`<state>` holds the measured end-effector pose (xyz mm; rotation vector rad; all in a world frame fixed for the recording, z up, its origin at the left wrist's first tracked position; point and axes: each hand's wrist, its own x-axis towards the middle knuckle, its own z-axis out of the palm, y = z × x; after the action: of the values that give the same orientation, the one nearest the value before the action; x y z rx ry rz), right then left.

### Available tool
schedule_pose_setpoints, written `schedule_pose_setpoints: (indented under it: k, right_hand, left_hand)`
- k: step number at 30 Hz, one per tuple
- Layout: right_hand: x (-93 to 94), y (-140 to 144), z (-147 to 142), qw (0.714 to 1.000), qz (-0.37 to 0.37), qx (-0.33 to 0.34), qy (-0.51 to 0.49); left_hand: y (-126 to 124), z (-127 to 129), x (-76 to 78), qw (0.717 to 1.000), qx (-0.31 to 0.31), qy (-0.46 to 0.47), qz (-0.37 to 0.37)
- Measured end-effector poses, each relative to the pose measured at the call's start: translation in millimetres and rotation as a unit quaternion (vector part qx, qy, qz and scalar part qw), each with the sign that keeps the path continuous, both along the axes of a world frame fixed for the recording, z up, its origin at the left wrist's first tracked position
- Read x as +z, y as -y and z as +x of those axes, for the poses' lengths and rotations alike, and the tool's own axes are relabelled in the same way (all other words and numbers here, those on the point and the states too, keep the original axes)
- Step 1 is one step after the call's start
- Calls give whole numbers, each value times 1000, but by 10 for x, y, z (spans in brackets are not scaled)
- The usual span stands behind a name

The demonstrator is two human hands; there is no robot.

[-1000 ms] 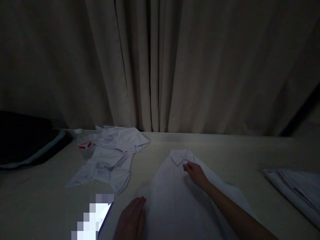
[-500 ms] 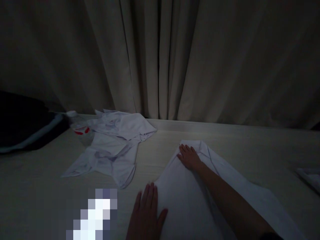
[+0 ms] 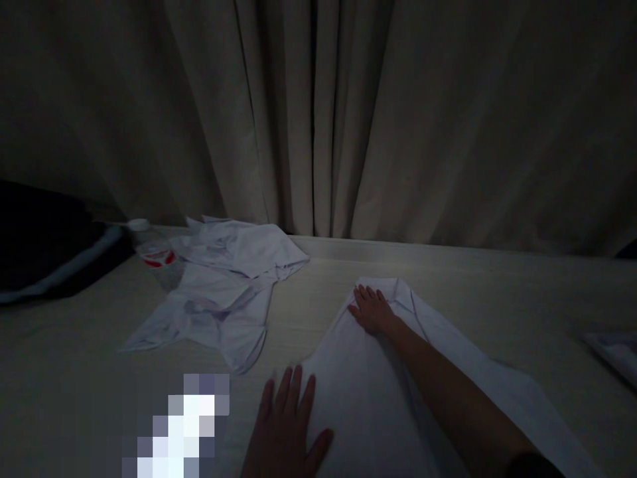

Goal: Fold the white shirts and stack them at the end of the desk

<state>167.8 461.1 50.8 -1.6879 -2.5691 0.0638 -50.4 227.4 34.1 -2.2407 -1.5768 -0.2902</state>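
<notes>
A white garment [image 3: 358,392], perhaps a shirt, lies spread on the pale surface in front of me, its narrow folded end pointing away. My right hand [image 3: 372,312] rests flat near that far end, fingers stretched out over the cloth. Down at the garment's left edge is my left hand [image 3: 286,425], palm down with its fingers spread and its thumb over the cloth. Neither hand grips anything. My right forearm crosses above the garment and hides part of it.
A crumpled white cloth [image 3: 223,285] lies to the left, beside a clear bottle [image 3: 162,262] with a red-marked label and white cap. Dark fabric [image 3: 50,245] sits at far left. Beige curtains [image 3: 328,119] hang behind. A flat pale item [image 3: 614,352] is at the right edge.
The fingers of my left hand have spread wider, and the hand has shifted slightly left. My right hand stays flat at the same spot on the garment. The view has moved a little.
</notes>
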Motion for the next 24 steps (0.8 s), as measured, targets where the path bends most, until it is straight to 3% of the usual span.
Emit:
schedule_pose_setpoints:
  k: [6, 10, 15, 24]
  right_hand:
    - [93, 327, 66, 994, 71, 74, -25]
    - [22, 513, 135, 994, 18, 103, -31]
    - [-26, 516, 158, 994, -16, 92, -48]
    - [-75, 550, 168, 993, 10, 90, -75]
  left_hand:
    - [-101, 196, 113, 1000, -13, 15, 21]
    - [-182, 323, 45, 1000, -15, 17, 6]
    - [-206, 335, -67, 1000, -19, -6, 2]
    - [-173, 356, -63, 1000, -21, -9, 15]
